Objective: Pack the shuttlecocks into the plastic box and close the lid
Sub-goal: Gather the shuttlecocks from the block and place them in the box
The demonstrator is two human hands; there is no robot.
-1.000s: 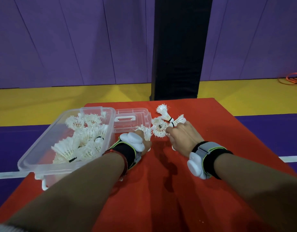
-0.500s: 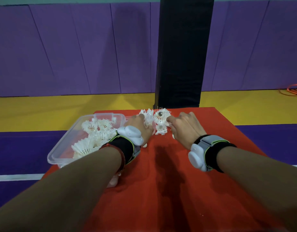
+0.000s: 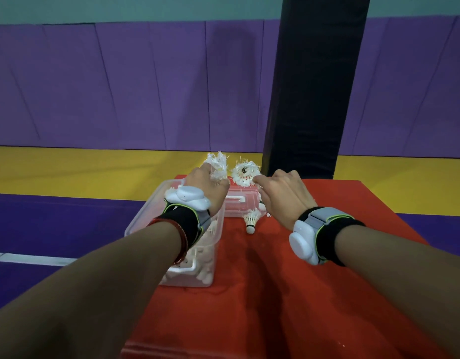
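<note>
Lifted off the red table (image 3: pixel 249 307) just now: left hand (image 3: pixel 208 193) gripping shuttlecocks (image 3: pixel 218 165), right hand (image 3: pixel 283 195) apparently pinching another shuttlecock (image 3: pixel 244 173). Next stop the plastic box (image 3: pixel 146 218); stray shuttlecock (image 3: pixel 251 221) left mid-frame.

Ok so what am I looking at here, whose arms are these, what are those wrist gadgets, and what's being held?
No machine here: a person's head-worn camera looks down at their own two hands. The white pods on the wristbands are probably trackers; I can't confirm. The left hand grips a bunch of shuttlecocks near the clear plastic box, which already holds some. The right hand pinches a single shuttlecock. On the red table lie the box's lid and one loose shuttlecock.
</note>
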